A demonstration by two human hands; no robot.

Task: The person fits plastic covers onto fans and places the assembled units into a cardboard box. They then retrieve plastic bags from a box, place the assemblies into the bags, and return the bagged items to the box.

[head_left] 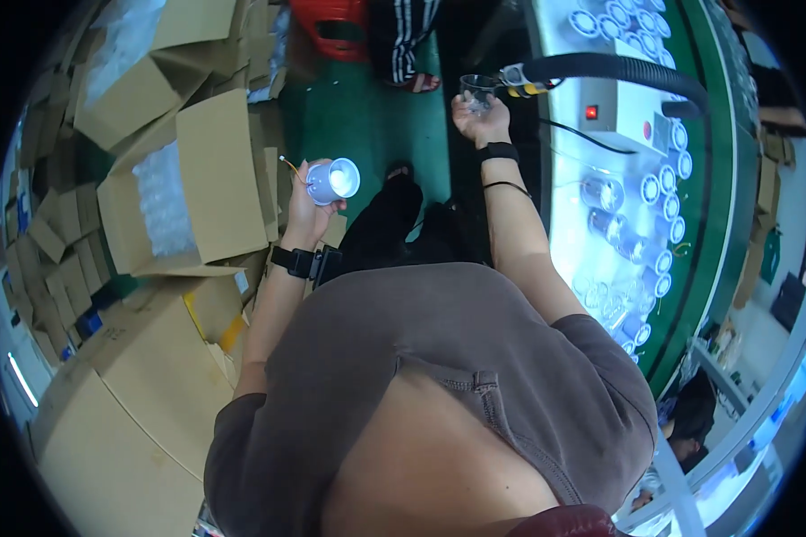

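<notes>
My left hand point(306, 208) is closed around a white cup-shaped housing point(335, 180), its round open end tilted to the right. A thin orange wire with a small white plug point(288, 166) sticks out from the housing's left side. Out to the right, my right hand point(485, 123) holds a clear plastic cup point(477, 82) from below, fingers curled round it. The cup's rim sits right beside a nozzle with yellow fittings point(521, 80); whether they touch I cannot tell. From the nozzle a black corrugated hose point(618, 64) curves away to the right.
A pale box with a red switch point(611, 106) stands on the brightly lit workbench point(566, 210), among several clear and white cups point(650, 188). Open cardboard boxes point(226, 170) crowd the left side. Ahead are a red plastic crate point(331, 31) and another person's striped trouser leg point(405, 40).
</notes>
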